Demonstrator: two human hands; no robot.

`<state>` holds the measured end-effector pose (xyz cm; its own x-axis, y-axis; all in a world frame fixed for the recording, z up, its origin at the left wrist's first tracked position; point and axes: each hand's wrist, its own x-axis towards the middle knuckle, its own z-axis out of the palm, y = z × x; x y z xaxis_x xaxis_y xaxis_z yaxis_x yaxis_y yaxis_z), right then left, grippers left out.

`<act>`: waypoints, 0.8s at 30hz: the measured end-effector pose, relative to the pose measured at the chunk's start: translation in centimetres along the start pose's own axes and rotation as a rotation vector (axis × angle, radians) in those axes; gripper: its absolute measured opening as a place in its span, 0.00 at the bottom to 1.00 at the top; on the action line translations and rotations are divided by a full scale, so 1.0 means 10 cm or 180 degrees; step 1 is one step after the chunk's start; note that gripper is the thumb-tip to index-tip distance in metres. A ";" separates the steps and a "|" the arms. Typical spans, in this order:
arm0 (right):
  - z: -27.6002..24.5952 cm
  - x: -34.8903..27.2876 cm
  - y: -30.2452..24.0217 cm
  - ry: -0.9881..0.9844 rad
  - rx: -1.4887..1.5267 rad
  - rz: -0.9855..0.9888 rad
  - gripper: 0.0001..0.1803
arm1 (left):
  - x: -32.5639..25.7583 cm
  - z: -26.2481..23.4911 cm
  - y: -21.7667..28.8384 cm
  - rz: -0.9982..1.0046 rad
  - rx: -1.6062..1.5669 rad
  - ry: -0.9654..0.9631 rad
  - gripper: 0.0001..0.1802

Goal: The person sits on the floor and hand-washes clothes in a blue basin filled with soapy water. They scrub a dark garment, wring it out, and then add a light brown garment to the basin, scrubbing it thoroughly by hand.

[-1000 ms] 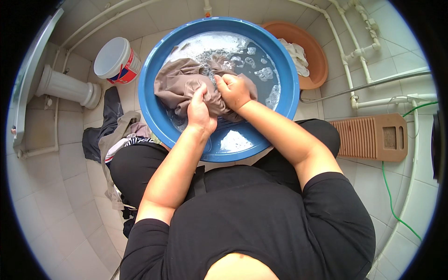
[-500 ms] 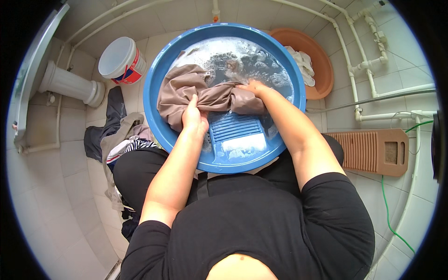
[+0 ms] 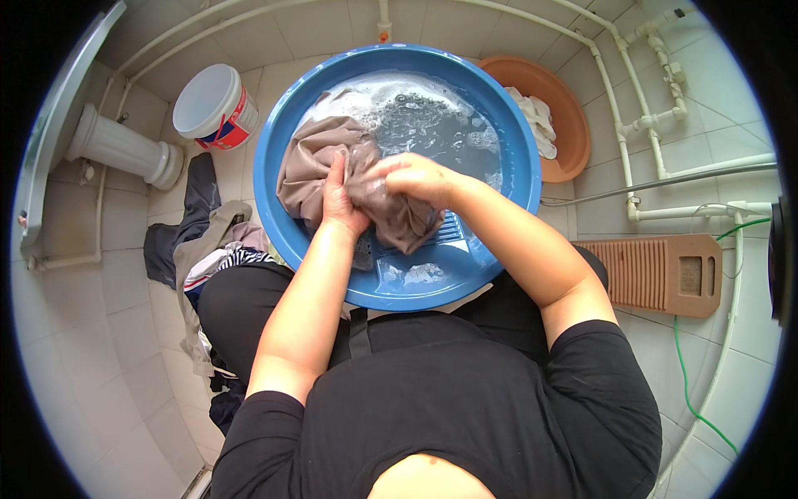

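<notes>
A wet brown garment lies bunched in the left half of a big round blue basin of soapy water. My left hand is closed on its folds, thumb up. Beside it, my right hand grips another part of the cloth with curled fingers, its back toward me. A loose end of the cloth hangs over the ribbed washboard moulded into the basin's near side, hiding much of the ribs. White suds float along the far side.
Left stand a white bucket and a pile of clothes on the tiled floor. Behind at right, an orange basin holds a white cloth. A brown washboard lies right of my knee, near white pipes and a green cord.
My right hand has come left and nearer, toward my left hand, drawing the garment together. The cloth's right end now droops over the basin's ribs. My left hand has stayed nearly in place.
</notes>
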<state>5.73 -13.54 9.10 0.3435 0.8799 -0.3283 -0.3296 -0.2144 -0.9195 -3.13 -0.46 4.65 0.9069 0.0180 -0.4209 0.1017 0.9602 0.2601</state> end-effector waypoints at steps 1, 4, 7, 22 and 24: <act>0.03 0.00 0.01 -0.0146 -0.0715 -0.0016 0.19 | 0.08 -0.16 0.02 -0.0498 -0.0174 -0.0239 0.39; 0.08 -0.01 0.04 0.0426 -0.1844 -0.0394 0.16 | 0.05 -0.06 0.04 0.0151 0.0507 0.0339 0.25; -0.26 0.10 0.39 0.1885 -0.1586 -0.0677 0.20 | 0.13 -0.10 0.04 0.0332 -0.0006 0.0390 0.18; -0.76 0.18 1.03 0.2482 -0.2693 0.0063 0.33 | 0.15 -0.15 -0.09 0.0367 0.0279 0.0941 0.18; -0.55 0.23 0.92 0.2475 -0.2074 -0.0187 0.26 | 0.12 -0.13 -0.07 0.0445 0.0184 0.0753 0.20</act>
<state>8.30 -15.82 -1.25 0.8971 0.4267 -0.1149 0.1701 -0.5734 -0.8014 -2.65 -0.75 2.82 0.7938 0.2203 -0.5669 0.0116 0.9264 0.3763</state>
